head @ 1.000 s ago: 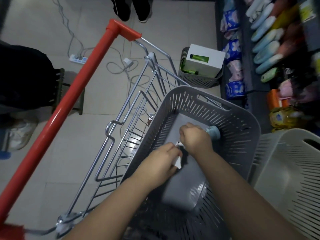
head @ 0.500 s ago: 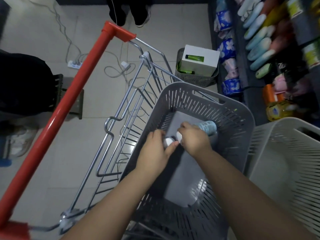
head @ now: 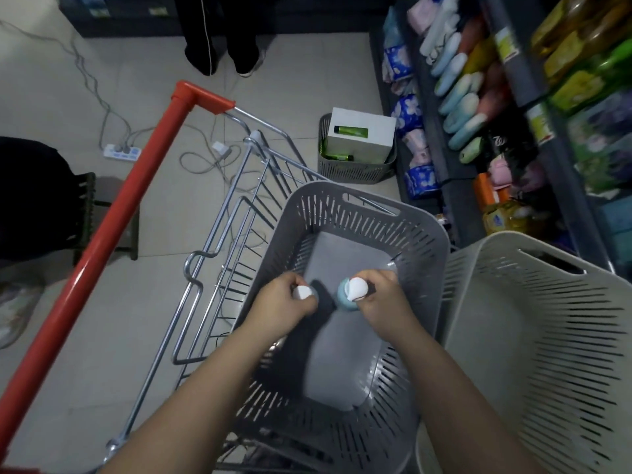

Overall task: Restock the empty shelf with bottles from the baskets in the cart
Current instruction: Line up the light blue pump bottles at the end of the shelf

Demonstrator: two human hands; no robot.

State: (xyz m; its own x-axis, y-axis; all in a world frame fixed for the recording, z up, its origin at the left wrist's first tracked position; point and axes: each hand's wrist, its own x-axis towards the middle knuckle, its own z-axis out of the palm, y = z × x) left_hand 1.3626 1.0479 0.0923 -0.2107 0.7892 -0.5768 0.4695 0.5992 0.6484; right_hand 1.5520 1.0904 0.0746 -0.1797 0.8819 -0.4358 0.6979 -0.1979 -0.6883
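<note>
Both my hands are inside the grey slotted basket (head: 424, 234) that sits in the shopping cart (head: 239, 213). My left hand (head: 284, 304) is closed around a small bottle with a white cap (head: 301, 292). A light blue bottle with a white cap (head: 352, 293) stands upright in my right hand (head: 383, 297). The two bottles are a short way apart, above the basket's bare floor. A cream slotted basket (head: 533, 336) stands to the right of the grey one. The store shelf (head: 513, 97) at the upper right holds rows of bottles and packets.
The cart's red handle (head: 102, 234) runs diagonally on the left. On the floor ahead stands a small grey basket (head: 355, 169) with a white box and green tubes. A power strip (head: 121, 152) with cables lies on the tiles. A person's legs (head: 222, 32) stand at the far end.
My hands have drawn apart, each with one bottle, and the bottles now stand cap-up. The view has tilted, so more of the shelf and floor shows.
</note>
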